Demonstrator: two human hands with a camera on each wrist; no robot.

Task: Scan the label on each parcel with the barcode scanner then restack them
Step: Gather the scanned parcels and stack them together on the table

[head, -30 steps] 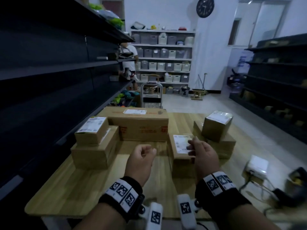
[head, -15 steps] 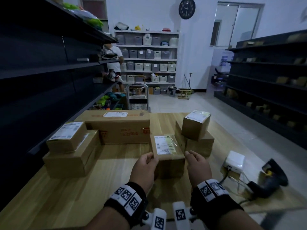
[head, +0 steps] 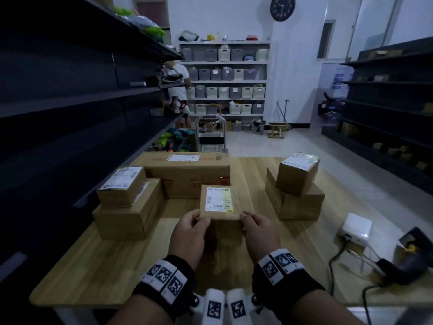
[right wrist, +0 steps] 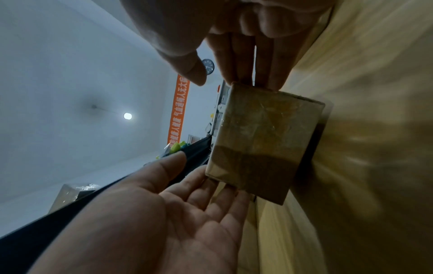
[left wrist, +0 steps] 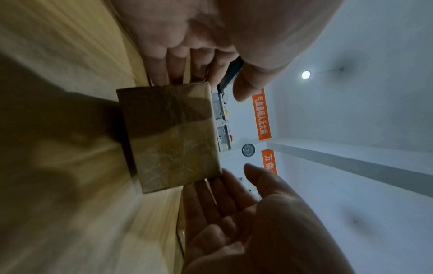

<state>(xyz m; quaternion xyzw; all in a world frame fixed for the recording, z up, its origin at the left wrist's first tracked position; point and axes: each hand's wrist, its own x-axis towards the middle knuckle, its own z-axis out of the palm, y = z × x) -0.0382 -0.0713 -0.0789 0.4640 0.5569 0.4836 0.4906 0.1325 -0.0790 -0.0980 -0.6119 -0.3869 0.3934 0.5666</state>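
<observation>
head view shows a small cardboard parcel (head: 220,202) held level between both hands above the wooden table (head: 112,259), its flat top carrying a white printed label (head: 219,199) with a small barcode and a pale yellow strip down its right edge. the left hand (head: 190,233) grips the near left corner and the right hand (head: 260,232) the near right corner, thumbs on top, wrists in dark bands with black-and-white square markers. left wrist view shows the parcel's plain side (left wrist: 171,135), rectangular, brown and wrapped in glossy, wrinkled clear tape; straight fingers (left wrist: 203,196) of the near hand press its end from below while the other hand's fingers (left wrist: 171,68) press the opposite end, both thumbs standing free of that face. right wrist view gives the same pinch mirrored, the taped cardboard (right wrist: 264,140) catching light in streaks. the table has a smooth, pale wood grain. on its left stands a stack of two boxes (head: 127,202), the smaller labelled one on top; behind lies a long flat carton (head: 187,174) with a label and red print; to the right a second stack (head: 296,191) has its top box turned askew. at the right edge lie a white rounded adapter box (head: 356,228) with cables and the dark barcode scanner (head: 407,261), well apart from both hands.
</observation>
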